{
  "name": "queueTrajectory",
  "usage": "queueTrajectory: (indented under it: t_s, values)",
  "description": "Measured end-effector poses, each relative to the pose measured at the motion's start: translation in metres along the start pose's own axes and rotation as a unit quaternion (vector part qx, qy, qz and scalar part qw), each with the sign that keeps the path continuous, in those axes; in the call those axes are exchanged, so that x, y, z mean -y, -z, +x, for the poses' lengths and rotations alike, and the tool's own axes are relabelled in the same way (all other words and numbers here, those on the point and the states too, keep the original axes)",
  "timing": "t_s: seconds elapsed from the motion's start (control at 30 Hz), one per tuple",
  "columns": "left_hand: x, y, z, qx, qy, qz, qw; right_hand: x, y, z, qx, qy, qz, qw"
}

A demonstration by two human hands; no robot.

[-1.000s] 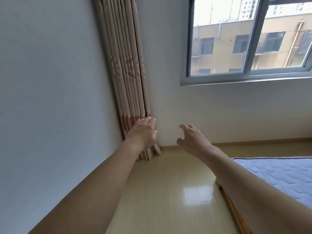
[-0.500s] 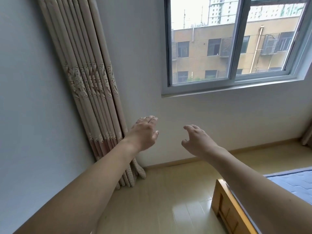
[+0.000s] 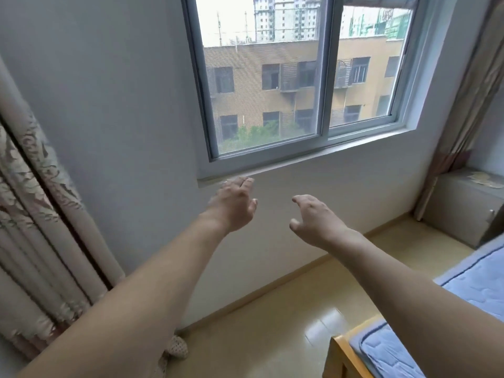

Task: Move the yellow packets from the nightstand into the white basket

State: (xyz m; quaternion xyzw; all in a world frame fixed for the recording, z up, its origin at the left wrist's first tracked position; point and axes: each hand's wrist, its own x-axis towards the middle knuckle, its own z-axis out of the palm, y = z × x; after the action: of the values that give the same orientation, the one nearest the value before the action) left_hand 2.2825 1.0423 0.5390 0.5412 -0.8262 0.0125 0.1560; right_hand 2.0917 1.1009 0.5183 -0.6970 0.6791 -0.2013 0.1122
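Note:
A grey nightstand [image 3: 463, 208] stands at the far right under a curtain, and a flat yellowish packet [image 3: 481, 178] lies on its top. No white basket shows in the head view. My left hand [image 3: 234, 207] and my right hand [image 3: 316, 219] are both stretched out in front of me below the window, fingers relaxed, holding nothing. Both hands are far to the left of the nightstand.
A window [image 3: 308, 77] fills the wall ahead. Patterned curtains [image 3: 35, 214] hang at the left and a brown curtain [image 3: 469, 99] at the right. A bed with a blue mattress [image 3: 436, 336] and wooden frame [image 3: 341, 356] sits at lower right on a glossy floor [image 3: 272, 317].
The view has swung to the right: the left curtain slid to the frame edge, the window moved to centre, and the nightstand came into sight. Both hands stay raised and empty.

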Motion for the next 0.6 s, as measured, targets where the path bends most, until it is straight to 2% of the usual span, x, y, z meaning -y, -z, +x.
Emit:
queueTrajectory:
  t_s: [0.17,0.6]
  values:
    - [-0.010,-0.047,0.115,0.016,-0.061,-0.006,0.998,-0.075,0.005,0.094,-0.004,-0.081,-0.012,0.997]
    - [-0.077,-0.127,0.404,0.005,-0.192,-0.010,0.981,-0.231,0.045,0.315,-0.068,-0.154,0.012,0.986]
